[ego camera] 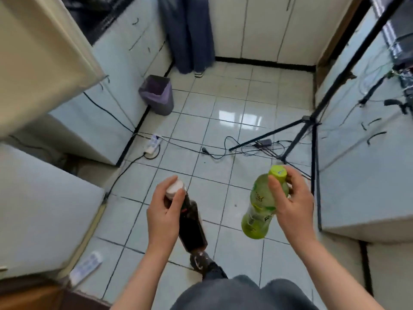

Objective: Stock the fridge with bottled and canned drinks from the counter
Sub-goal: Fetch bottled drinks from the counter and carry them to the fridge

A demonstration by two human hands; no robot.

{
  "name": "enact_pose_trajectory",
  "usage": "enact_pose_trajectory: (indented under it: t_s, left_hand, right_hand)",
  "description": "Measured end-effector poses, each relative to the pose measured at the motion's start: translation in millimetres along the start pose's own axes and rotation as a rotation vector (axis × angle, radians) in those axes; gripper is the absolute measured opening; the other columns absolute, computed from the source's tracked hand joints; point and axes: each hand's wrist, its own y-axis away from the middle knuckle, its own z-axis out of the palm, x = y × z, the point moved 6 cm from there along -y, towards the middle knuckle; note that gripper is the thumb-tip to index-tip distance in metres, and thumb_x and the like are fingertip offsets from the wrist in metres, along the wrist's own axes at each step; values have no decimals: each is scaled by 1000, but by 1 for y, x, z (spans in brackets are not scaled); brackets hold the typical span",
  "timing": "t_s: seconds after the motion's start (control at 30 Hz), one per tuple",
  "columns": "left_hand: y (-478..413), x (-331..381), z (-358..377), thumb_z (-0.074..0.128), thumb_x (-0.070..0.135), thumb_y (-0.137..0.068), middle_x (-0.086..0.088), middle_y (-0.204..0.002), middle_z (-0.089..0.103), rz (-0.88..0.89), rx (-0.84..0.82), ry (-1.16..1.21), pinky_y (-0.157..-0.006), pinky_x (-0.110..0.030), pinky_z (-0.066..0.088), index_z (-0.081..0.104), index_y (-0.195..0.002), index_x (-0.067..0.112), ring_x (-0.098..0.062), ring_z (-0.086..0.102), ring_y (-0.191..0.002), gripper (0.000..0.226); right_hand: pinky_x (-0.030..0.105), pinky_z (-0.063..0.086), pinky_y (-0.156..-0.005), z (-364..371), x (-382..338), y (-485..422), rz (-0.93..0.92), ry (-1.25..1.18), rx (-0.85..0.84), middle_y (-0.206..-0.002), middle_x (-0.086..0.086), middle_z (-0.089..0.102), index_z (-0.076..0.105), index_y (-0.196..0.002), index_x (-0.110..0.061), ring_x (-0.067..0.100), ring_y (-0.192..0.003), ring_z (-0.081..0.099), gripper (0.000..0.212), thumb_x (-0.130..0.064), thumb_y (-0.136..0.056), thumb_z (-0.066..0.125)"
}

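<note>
Left of the black metal tripod, the left hand clamps its fingers round a dark, white-capped plastic bottle, the right hand round a green plastic bottle; both seem mid-carry, neither yet shelved.

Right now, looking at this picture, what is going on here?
A person stands on a glossy white tiled floor, carrying two drinks. The left hand grips a white-capped dark brown plastic bottle near its neck. The right hand grips a translucent green plastic bottle with a yellow-green cap the same way. Both bottles hang in the air, not yet put anywhere.
</note>
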Motion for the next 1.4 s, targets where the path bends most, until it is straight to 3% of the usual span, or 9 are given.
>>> enact_pose_trajectory:
  t_s: [0.37, 0.6, 0.73, 0.8, 0.9, 1.03, 1.23, 1.33, 1.4]
  left_hand:
    - [-89, -32, -208, 60, 39, -89, 34, -101, 59, -12, 482, 56, -76, -4, 44, 57, -103, 48, 9, 57, -93, 17]
    - [-113, -58, -316, 58, 42, -81, 28, -107, 62, -52, 715, 70, -88, -14, 47, 58, -106, 42, 1, 59, -103, 24]
    - [-138, -59, -390, 58, 41, -81, 19, -109, 64, -80, 881, 27, -93, -28, 48, 58, -106, 42, -2, 59, -106, 25]
    - [-149, -56, -426, 60, 42, -82, 17, -111, 64, -87, 953, -17, -94, -32, 49, 58, -106, 44, -2, 60, -106, 24]
    - [-160, -51, -476, 61, 47, -85, 24, -110, 64, -68, 1085, -80, -92, -29, 49, 58, -105, 46, 1, 59, -106, 21]
    - [-159, -44, -536, 58, 53, -84, 28, -115, 60, -24, 1240, -130, -94, -22, 47, 55, -109, 45, 0, 56, -112, 27]
    - [-164, -37, -633, 53, 48, -83, 36, -111, 58, 100, 1314, -256, -91, -12, 44, 54, -110, 43, 8, 55, -108, 27]
    - [-173, -31, -680, 52, 43, -86, 38, -112, 56, 154, 1273, -316, -88, -24, 49, 52, -110, 44, 8, 55, -107, 25]
    - [-181, -26, -714, 51, 43, -86, 38, -112, 56, 205, 1249, -338, -90, -18, 46, 52, -111, 43, 9, 54, -107, 25]
  right_hand:
    - [36, 50, -76, 274, -123, -41, -222, -113, -395, -96, -21, 58, 54, -100, -41, 7, -91, 56, 19, -48, -82, 54]
    - [36, 51, -74, 448, -192, -31, -360, -172, -713, -93, -22, 59, 53, -95, -47, 5, -87, 57, 15, -51, -81, 52]
    - [22, 46, -76, 544, -242, -21, -436, -260, -866, -94, -24, 58, 52, -95, -46, 0, -88, 56, 14, -49, -81, 52]
    - [23, 46, -75, 586, -266, -15, -450, -295, -932, -95, -25, 58, 52, -96, -49, 0, -88, 56, 15, -51, -80, 52]
    - [31, 49, -74, 644, -302, -1, -516, -326, -1031, -96, -22, 59, 54, -97, -46, 4, -90, 58, 18, -52, -80, 52]
    - [25, 46, -77, 707, -343, 28, -547, -374, -1154, -98, -24, 59, 54, -98, -48, 3, -93, 58, 19, -52, -79, 53]
    - [7, 42, -72, 788, -398, 80, -607, -449, -1212, -92, -25, 60, 55, -93, -44, -3, -86, 57, 11, -43, -82, 56]
    - [6, 42, -70, 817, -424, 105, -598, -504, -1214, -91, -24, 60, 56, -95, -40, -1, -85, 58, 12, -33, -85, 59]
    - [5, 42, -71, 834, -446, 117, -603, -543, -1188, -91, -24, 60, 56, -97, -39, -1, -86, 58, 13, -36, -85, 58]
